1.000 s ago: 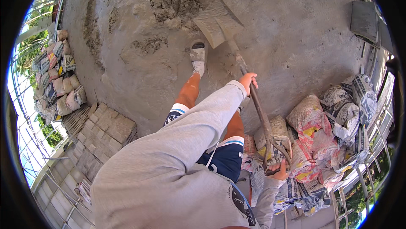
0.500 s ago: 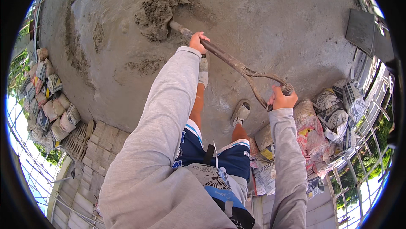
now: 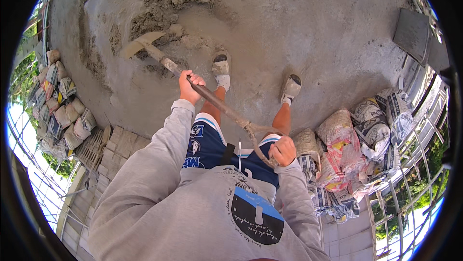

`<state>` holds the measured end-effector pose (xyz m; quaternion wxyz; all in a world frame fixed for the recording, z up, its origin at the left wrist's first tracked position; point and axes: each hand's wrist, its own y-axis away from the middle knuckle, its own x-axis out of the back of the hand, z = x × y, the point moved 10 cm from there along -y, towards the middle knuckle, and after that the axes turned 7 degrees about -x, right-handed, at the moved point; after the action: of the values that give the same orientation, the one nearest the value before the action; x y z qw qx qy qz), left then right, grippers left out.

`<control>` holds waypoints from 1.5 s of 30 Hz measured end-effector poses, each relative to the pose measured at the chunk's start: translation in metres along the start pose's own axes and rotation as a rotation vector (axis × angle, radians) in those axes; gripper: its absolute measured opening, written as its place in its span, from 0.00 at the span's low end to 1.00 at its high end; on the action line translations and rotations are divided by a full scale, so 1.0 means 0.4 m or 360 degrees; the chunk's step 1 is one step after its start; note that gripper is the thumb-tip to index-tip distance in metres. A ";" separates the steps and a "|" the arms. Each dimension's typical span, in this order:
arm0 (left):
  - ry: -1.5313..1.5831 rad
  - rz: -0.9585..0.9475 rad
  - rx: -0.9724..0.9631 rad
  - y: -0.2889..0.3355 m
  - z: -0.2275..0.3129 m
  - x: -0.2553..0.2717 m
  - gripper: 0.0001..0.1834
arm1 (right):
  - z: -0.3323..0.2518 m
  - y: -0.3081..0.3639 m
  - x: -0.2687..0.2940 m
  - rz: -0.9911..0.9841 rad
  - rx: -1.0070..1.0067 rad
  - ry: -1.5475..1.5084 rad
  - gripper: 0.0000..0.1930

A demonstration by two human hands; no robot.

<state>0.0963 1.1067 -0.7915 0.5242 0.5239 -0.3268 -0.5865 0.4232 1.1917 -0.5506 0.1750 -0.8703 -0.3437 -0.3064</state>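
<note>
A shovel [image 3: 219,104] with a long shaft and a split Y-shaped handle runs diagonally across the front of my body. Partway down the shaft my left hand [image 3: 191,87] is wrapped round it. At the top end, beside my thigh, my right hand [image 3: 282,151] grips the handle; the crosspiece is hidden by my fingers. The blade [image 3: 140,45] lies at the lower-left edge of a heap of wet grey concrete mix [image 3: 154,17] and looks tilted, with little or nothing on it.
Wet grey mix coats the floor [image 3: 337,34] around my feet. Filled sacks [image 3: 62,111] are stacked at the left, and more sacks [image 3: 357,140] at the right. A dark box [image 3: 411,30] stands at the far right. Wooden poles and paving blocks [image 3: 123,150] edge the area.
The shovel has swung left and back toward me, its blade leaving the mix it was in. Both hands have moved left and nearer my body. My feet have shifted.
</note>
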 end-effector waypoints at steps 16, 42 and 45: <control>-0.0529 0.0082 -0.0295 -0.047 -0.523 -0.423 0.07 | 0.568 -0.093 0.349 0.0065 -0.0154 -0.0419 0.11; 0.0068 0.0244 0.0074 -0.700 -0.149 -0.555 0.07 | 0.633 -0.682 0.043 0.0438 -0.2302 -0.1154 0.05; 0.0445 0.0329 -0.0010 -0.677 0.010 -0.552 0.10 | 0.613 -0.792 0.064 0.0316 -0.1905 -0.0930 0.05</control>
<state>-0.0031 1.3816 -0.9828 0.6238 0.5622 -0.3010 -0.4519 0.3156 1.5531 -0.6884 -0.4104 -0.8918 -0.0663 -0.1784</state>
